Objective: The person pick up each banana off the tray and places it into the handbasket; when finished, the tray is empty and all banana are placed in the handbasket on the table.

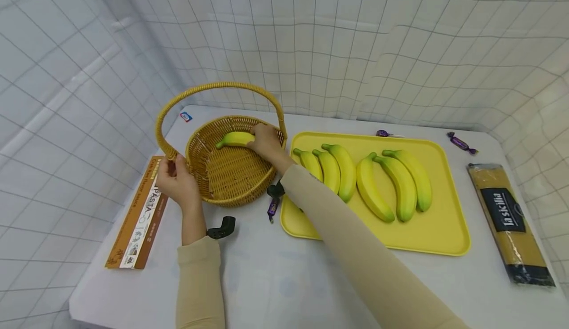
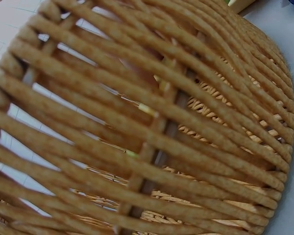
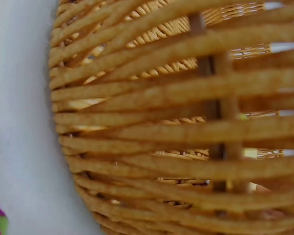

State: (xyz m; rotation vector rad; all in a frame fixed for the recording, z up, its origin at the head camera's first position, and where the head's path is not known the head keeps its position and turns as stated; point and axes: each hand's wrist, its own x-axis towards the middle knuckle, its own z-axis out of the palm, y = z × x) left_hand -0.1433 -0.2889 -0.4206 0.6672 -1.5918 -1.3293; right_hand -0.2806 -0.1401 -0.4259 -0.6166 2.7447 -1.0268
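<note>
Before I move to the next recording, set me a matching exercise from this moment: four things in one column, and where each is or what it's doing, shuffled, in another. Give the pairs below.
Things:
1. left hand
2. right hand
3. tray
4. packet

Places and states:
A. yellow, under several bananas
B. lying on the table, beyond the tray's right side
C. holding the handle near the rim
D. inside the basket, gripping a banana

Pairs: 1-C, 2-D, 3-A, 4-B

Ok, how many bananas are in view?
7: one banana in the basket, three bananas at left and three bananas at right on the tray. The right sleeve may hide more.
</note>
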